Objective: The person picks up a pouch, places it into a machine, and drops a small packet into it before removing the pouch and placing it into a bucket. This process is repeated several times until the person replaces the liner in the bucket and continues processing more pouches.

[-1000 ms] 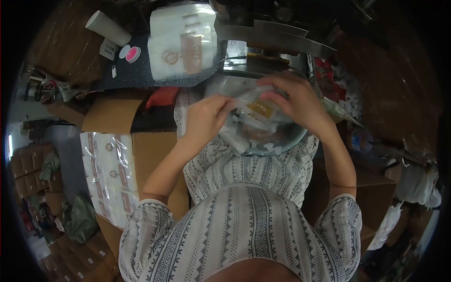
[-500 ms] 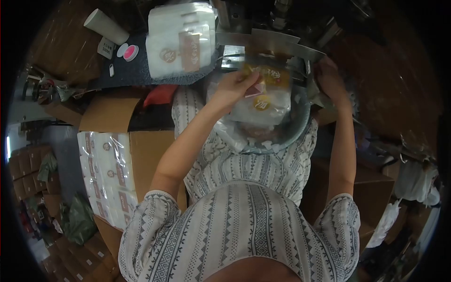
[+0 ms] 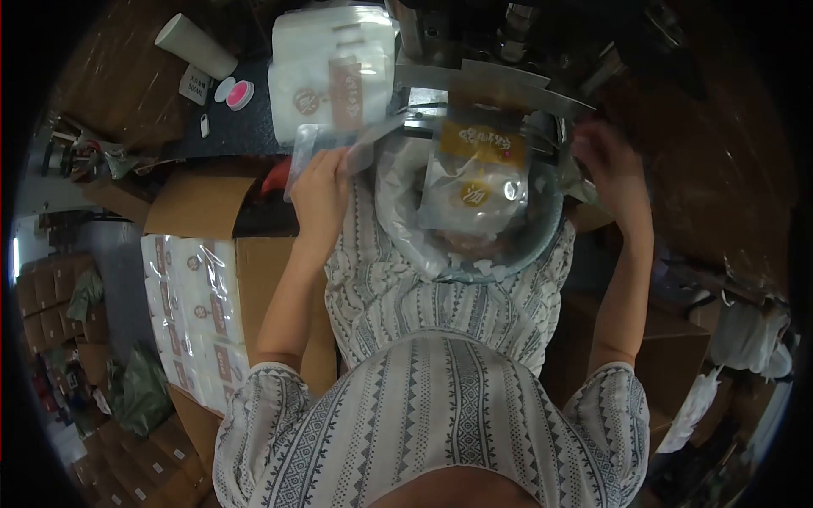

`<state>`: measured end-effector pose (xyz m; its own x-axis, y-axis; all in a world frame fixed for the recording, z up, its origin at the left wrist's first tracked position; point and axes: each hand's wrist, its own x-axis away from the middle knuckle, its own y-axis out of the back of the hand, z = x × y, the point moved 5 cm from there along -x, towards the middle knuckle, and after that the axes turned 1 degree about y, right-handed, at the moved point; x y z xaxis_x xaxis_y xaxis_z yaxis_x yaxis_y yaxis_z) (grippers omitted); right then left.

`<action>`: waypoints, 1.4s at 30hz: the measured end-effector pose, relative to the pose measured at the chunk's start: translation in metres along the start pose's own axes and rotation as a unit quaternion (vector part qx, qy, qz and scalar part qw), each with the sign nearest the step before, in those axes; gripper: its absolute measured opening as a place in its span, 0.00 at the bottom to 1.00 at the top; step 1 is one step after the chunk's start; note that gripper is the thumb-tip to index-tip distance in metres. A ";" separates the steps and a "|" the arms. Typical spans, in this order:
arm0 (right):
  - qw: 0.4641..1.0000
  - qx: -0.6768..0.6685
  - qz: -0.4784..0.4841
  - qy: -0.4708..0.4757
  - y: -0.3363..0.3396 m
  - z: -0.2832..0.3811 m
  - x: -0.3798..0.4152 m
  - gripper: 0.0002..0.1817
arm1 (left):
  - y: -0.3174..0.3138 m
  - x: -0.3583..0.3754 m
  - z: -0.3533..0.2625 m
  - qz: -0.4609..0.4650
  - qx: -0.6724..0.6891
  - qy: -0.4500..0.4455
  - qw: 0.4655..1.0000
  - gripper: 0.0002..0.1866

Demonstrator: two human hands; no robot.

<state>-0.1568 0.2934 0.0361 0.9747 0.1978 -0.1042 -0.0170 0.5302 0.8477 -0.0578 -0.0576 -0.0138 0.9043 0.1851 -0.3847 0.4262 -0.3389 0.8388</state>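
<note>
At twelve o'clock from our chest, we are working over a round metal basin (image 3: 542, 241) lined with clear film, set under the steel plates of a sealing machine (image 3: 500, 80). A filled clear pouch (image 3: 474, 182) with a gold label is lying in the basin, its top edge tucked toward the machine plates. Our left hand (image 3: 320, 190) is at ten o'clock from the basin, pinching an empty clear bag (image 3: 318, 152) between thumb and fingers — the grip is narrow and closed on the film. Our right hand (image 3: 614, 169) is reaching to two o'clock beside the machine; it is blurred, so we cannot tell whether it is gripping anything.

We are judging the empty bag as very light, limp and slippery; it should be taken at one edge or corner with a firm pinch, since the film slides easily. The filled pouch looks soft and a little heavier, best supported from below or held by its label end.

A stack of packed white goods (image 3: 334, 72) is sitting at eleven o'clock, a paper cup (image 3: 195, 46) farther left, and an open cardboard carton (image 3: 203, 305) of wrapped packs at eight o'clock.
</note>
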 end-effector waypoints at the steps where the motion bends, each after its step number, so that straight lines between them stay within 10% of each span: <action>1: 0.990 -0.134 0.041 0.035 -0.005 0.018 0.006 0.08 | 0.006 0.002 -0.018 -0.019 0.026 -0.032 0.999 0.08; 9: 0.944 -0.258 0.124 0.167 -0.043 0.085 0.022 0.07 | 0.005 0.010 -0.090 0.063 0.141 -0.080 0.985 0.06; 14: 0.925 -0.355 0.066 0.118 -0.050 0.059 0.016 0.08 | -0.048 0.010 -0.093 0.297 0.306 0.039 0.904 0.12; 27: 0.946 -0.268 0.145 0.115 -0.040 0.052 0.024 0.07 | -0.048 0.003 -0.103 0.222 0.241 -0.065 0.943 0.14; 32: 0.935 -0.350 0.034 0.051 -0.044 0.040 0.019 0.08 | -0.075 0.003 -0.101 0.406 0.428 0.090 0.803 0.15; 39: 0.981 -0.185 0.013 0.052 -0.012 0.022 0.019 0.14 | -0.107 -0.031 -0.094 0.378 0.635 0.335 0.584 0.19; 42: 0.991 -0.128 -0.032 0.024 -0.006 -0.004 0.012 0.13 | -0.119 -0.033 -0.088 0.409 0.615 0.326 0.590 0.19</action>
<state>-0.1459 0.2955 0.0275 0.9640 0.1934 -0.1827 -0.0186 0.7340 0.6789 -0.1400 0.0580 -0.0670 0.7888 -0.3259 0.5212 -0.0884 -0.8992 -0.4286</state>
